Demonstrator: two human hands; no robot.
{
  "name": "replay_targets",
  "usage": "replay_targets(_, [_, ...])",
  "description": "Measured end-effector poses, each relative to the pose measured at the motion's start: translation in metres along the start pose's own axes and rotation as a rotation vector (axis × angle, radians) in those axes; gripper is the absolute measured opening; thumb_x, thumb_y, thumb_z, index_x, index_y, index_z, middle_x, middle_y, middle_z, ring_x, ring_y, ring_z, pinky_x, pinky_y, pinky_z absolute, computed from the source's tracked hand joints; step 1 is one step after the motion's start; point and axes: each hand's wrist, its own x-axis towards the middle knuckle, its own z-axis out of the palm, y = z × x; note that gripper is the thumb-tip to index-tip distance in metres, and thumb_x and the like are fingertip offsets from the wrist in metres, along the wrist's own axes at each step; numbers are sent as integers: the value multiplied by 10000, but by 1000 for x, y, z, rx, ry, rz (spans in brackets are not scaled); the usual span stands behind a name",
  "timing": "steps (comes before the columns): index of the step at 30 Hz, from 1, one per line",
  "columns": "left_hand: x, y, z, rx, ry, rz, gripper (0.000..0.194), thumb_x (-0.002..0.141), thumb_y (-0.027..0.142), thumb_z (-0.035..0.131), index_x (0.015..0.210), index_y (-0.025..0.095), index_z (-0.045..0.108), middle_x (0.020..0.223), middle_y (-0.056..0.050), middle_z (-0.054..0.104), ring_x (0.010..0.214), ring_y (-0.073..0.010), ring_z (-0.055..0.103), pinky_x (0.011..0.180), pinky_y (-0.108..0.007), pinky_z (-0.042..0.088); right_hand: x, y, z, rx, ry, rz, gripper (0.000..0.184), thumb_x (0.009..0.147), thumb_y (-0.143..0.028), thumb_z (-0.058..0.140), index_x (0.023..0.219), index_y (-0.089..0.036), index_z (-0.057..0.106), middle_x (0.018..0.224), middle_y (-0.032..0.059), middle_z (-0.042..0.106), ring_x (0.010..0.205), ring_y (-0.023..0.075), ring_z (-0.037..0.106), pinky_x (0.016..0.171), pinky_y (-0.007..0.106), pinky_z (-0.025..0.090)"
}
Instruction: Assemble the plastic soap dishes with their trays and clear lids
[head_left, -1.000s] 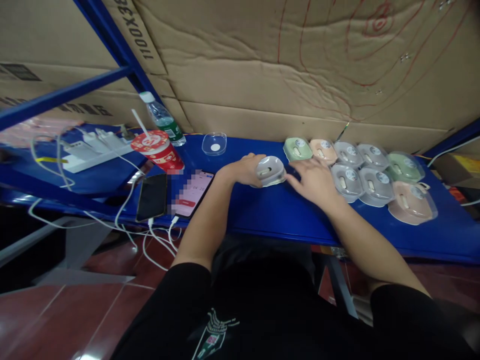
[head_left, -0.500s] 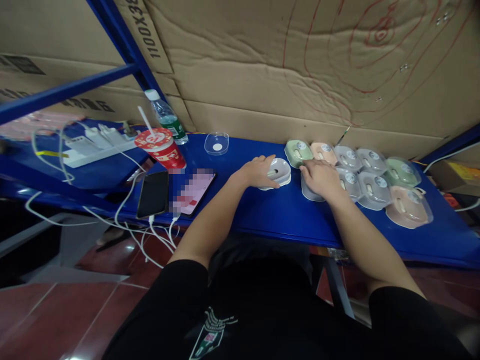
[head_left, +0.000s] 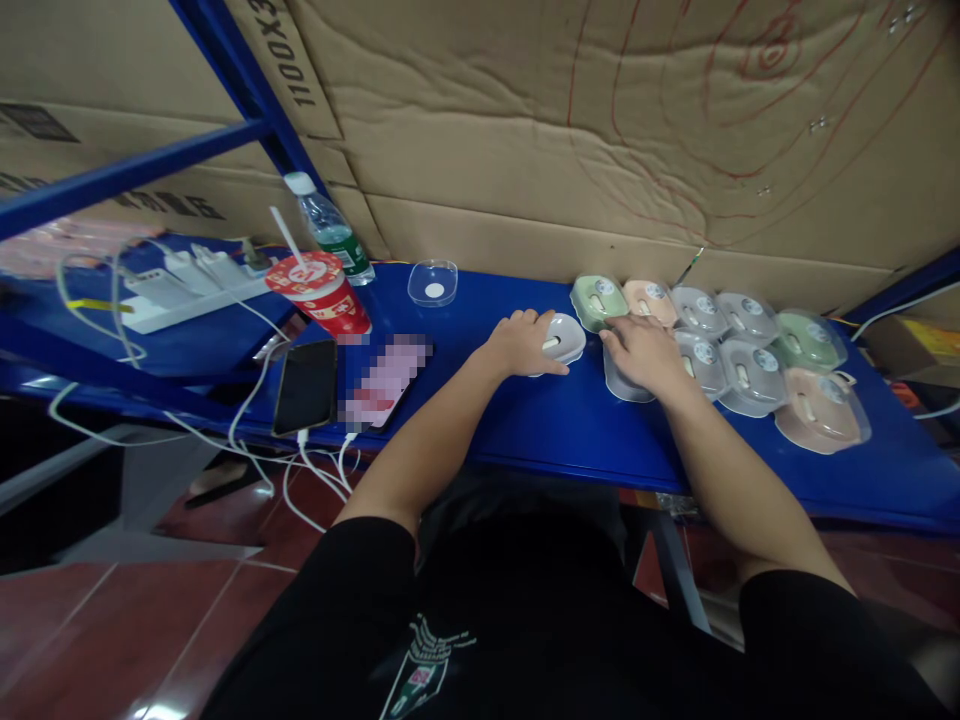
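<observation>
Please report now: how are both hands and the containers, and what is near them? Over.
Left hand around rounded grey plastic container. Right hand over another rounded grey plastic container. Rounded green plastic container close beyond right hand.

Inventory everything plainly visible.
Containers: ten (six grey, two green, two peach), centre, right
Lid: one, clear, back
Bottle: one, green-labelled, back left
Cup: one, red, by bottle
Phones: two, dark- and pink-screened, left
Power strip: one, white, left
Cables: several, white, left
Table: one, blue, beneath
Bars: several, blue, left, right
Cardboard: several, brown, behind, right
Floor: one, red-tiled, below
Shirt: one, black, foreground
Left hand: one, holding grey container
Right hand: one, on another
</observation>
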Motion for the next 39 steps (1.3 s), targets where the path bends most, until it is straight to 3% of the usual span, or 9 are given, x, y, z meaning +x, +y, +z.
replay_targets(6, [4,-5,-1,3,-34,-13,1170,722,785,748,1664,184,400,1554,-231,554,1394,-476,497,1170,-572,417,1,1,2,17,-30,1,530,1072,-438,366,1385,-192,717,1429,162,711,1368,424,576,1115,625,461])
replay_targets(14, [7,-15,-2,3,-32,-14,1143,688,780,765,1638,234,440,1524,-208,573,1390,-463,512,1159,-560,433,1,0,3,44,-14,53,530,1060,-449,369,1352,-199,734,1453,169,684,1375,458,555,1091,684,473])
replay_targets(22, [5,-14,-4,-3,-40,-8,1129,716,759,754,1641,198,431,1516,-224,578,1380,-456,520,1151,-551,443,2,9,4,49,-59,24,496,923,-397,564,1339,-209,757,1557,157,614,1408,487,517,1101,681,479])
replay_targets(29, [4,-11,-6,10,-54,-15,1127,736,749,749,1640,157,427,1526,-250,561,1399,-468,505,1156,-549,437,6,1,10,163,30,-18,452,887,-341,594,1276,-212,783,1428,139,702,1331,402,613,1126,602,493])
replay_targets(35, [3,-11,-6,10,-46,-17,1098,742,754,746,1640,209,426,1530,-219,571,1399,-456,512,1156,-549,439,-1,-1,4,100,15,-53,586,879,-533,707,1398,-262,737,1587,126,602,1447,483,505,1151,702,432])
replay_targets(39, [3,-11,-5,-1,-47,-15,1098,742,749,752,1636,195,435,1525,-225,570,1395,-463,509,1160,-555,434,-4,-1,2,66,-39,-54,618,900,-479,689,1470,-240,692,1606,148,580,1440,477,512,1125,648,484])
